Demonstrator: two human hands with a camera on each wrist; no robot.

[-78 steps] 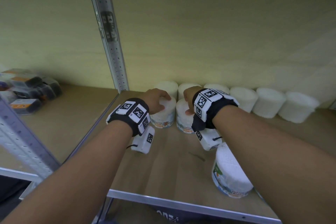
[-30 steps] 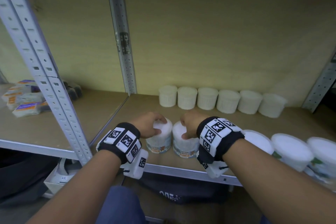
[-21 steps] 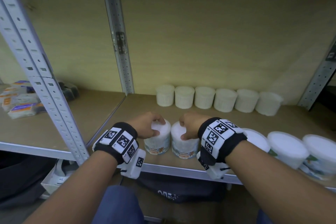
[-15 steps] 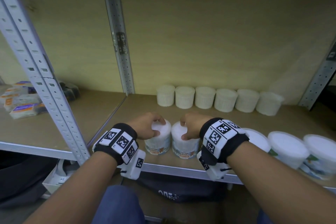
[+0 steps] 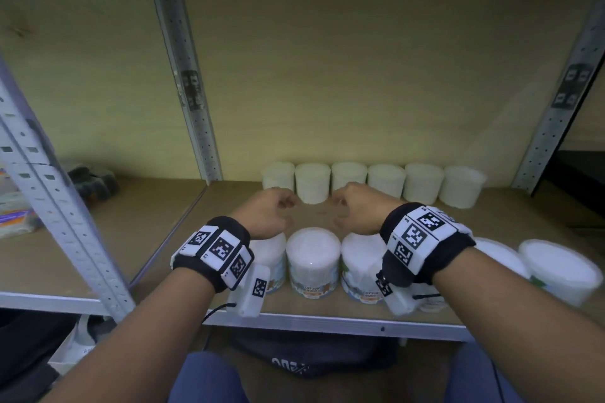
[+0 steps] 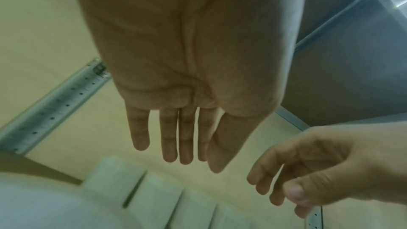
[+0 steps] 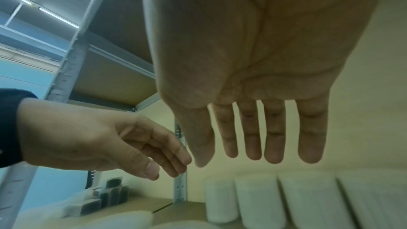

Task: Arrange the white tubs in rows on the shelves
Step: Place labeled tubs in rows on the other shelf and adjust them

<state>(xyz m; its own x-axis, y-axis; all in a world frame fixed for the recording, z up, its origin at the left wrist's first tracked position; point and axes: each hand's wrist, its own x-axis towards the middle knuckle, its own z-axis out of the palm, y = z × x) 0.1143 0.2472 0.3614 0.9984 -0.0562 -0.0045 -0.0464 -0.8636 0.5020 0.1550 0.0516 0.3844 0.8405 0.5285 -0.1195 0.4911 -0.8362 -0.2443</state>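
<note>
Several white tubs stand in a row against the back wall of the shelf. A second row stands at the front edge: a labelled tub in the middle, one partly hidden by my left wrist, one by my right wrist, and two more at the right. My left hand and right hand hover just above and behind the front tubs, fingers relaxed, holding nothing. The left wrist view shows the left fingers straight; the right wrist view shows the right fingers straight.
Grey perforated uprights stand at the near left, back left and back right. Dark and coloured packets lie on the neighbouring left shelf. Bare board lies between the two tub rows. A dark bag sits below the shelf.
Both hands have let go of the two front tubs and lifted up and slightly forward. The two tubs now stand in the front row.
</note>
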